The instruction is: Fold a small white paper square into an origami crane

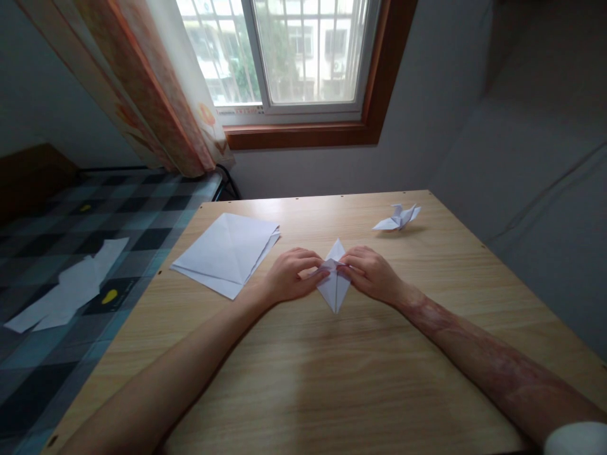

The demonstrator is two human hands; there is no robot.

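A folded white paper (334, 294), shaped like a narrow diamond with a crease down its middle, is between my two hands over the wooden table. My left hand (294, 273) pinches its left side, thumb and fingers closed on the edge. On the opposite side, my right hand (372, 272) grips the paper the same way, with the fingertips of both hands close together near the middle. One point of the paper faces away from me and the other faces toward me. Beyond my right hand stands a finished-looking paper crane (398, 218).
A stack of square white paper sheets (222, 246) lies on the table (265, 379) left of my hands. Left of the table is a bed with a checked cover (152, 202), where cut paper scraps (78, 287) lie. A curtain (161, 82) hangs by the window (310, 57).
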